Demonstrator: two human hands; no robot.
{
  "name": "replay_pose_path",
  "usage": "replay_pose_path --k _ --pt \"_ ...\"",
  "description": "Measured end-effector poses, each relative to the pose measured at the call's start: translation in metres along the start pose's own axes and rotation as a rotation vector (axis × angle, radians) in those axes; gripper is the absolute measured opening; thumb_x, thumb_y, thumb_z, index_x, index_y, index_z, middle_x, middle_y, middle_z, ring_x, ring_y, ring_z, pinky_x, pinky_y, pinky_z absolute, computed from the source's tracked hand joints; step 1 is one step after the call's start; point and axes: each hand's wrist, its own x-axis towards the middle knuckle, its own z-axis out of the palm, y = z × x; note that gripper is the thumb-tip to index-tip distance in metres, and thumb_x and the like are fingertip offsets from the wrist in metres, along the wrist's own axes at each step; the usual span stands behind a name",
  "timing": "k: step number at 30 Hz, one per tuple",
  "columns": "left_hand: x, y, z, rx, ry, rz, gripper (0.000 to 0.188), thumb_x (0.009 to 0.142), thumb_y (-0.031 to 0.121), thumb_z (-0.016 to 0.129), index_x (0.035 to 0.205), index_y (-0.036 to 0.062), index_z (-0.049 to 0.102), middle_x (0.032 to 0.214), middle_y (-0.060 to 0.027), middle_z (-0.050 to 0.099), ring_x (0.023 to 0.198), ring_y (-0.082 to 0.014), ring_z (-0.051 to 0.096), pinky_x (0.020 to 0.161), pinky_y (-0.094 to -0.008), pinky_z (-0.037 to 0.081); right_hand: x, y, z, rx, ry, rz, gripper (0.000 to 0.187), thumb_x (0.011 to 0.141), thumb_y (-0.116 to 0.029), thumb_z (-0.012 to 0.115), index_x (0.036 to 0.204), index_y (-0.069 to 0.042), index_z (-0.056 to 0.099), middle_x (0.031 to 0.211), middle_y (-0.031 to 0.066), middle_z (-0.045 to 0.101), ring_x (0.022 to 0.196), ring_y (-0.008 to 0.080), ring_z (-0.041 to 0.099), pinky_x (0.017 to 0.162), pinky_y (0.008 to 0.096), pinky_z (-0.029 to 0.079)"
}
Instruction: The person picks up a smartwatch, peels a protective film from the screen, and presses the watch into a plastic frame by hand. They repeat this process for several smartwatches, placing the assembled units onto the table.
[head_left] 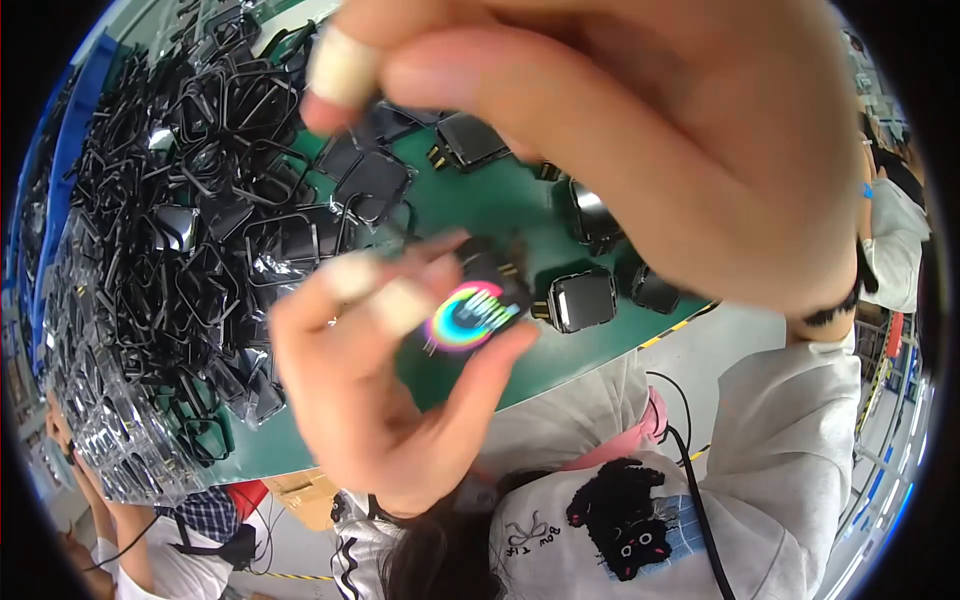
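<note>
My left hand [385, 385], with pale finger cots on its fingers, holds a small black smartwatch body [475, 310] between thumb and fingers. Its round coloured display is lit, and motion smears it a little. Large and close, my right hand [620, 130] hangs above the table at the upper right. A cot covers one of its fingertips, and the thumb is pressed toward that finger. What that pinch holds, if anything, I cannot make out. Beside the left hand lies a dark square watch module [583, 300] with gold-coloured contacts.
A tangled heap of black frames [220, 200] covers the left of the green table [450, 205]. Further square modules [472, 138] lie in the middle and at the right. Clear plastic trays [130, 440] are stacked at the near left. Another person [170, 550] sits at lower left.
</note>
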Motion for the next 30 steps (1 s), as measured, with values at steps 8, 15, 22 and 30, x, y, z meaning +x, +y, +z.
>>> replay_pose_path --k 8,15,22,30 --pt "-0.033 -0.004 -0.024 -1.24 -0.084 -0.746 0.07 0.063 -0.013 0.074 0.126 -0.0084 0.044 0.115 -0.0231 0.056 0.104 -0.0294 0.059 0.086 -0.0391 0.052 -0.031 -0.023 0.017 0.132 0.034 -0.004 0.02 0.067 -0.007 0.071 0.085 0.001 0.065 0.082 0.0127 0.059 0.066 0.0205 0.057 0.057 0.0279 0.045" --pt "-0.044 -0.002 -0.027 -0.931 -0.108 -0.435 0.061 0.066 -0.016 0.069 0.123 -0.0088 0.049 0.111 -0.0257 0.059 0.101 -0.0282 0.061 0.084 -0.0366 0.052 -0.029 -0.023 0.025 0.248 -0.058 0.018 0.024 0.067 -0.007 0.073 0.088 0.001 0.067 0.085 0.0119 0.06 0.064 0.0182 0.057 0.054 0.026 0.044" --pt "-0.058 -0.007 -0.036 -0.998 0.003 -0.291 0.049 0.072 -0.015 0.064 0.119 -0.006 0.053 0.107 -0.0268 0.061 0.1 -0.0314 0.062 0.082 -0.0385 0.053 -0.009 -0.015 0.026 0.502 -0.295 0.117 0.029 0.064 -0.003 0.075 0.091 0.001 0.066 0.09 0.011 0.061 0.066 0.0205 0.058 0.056 0.029 0.046" --pt "-0.056 -0.003 -0.037 -1.032 0.301 -0.606 0.054 0.082 0.015 0.068 0.128 0.0039 0.042 0.116 -0.0267 0.054 0.101 -0.0381 0.06 0.075 -0.0388 0.058 0.032 0.029 0.031 -0.315 -0.362 -0.217 0.033 0.063 0.006 0.07 0.095 0.0 0.063 0.092 0.0079 0.061 0.07 0.0234 0.059 0.062 0.0327 0.048"
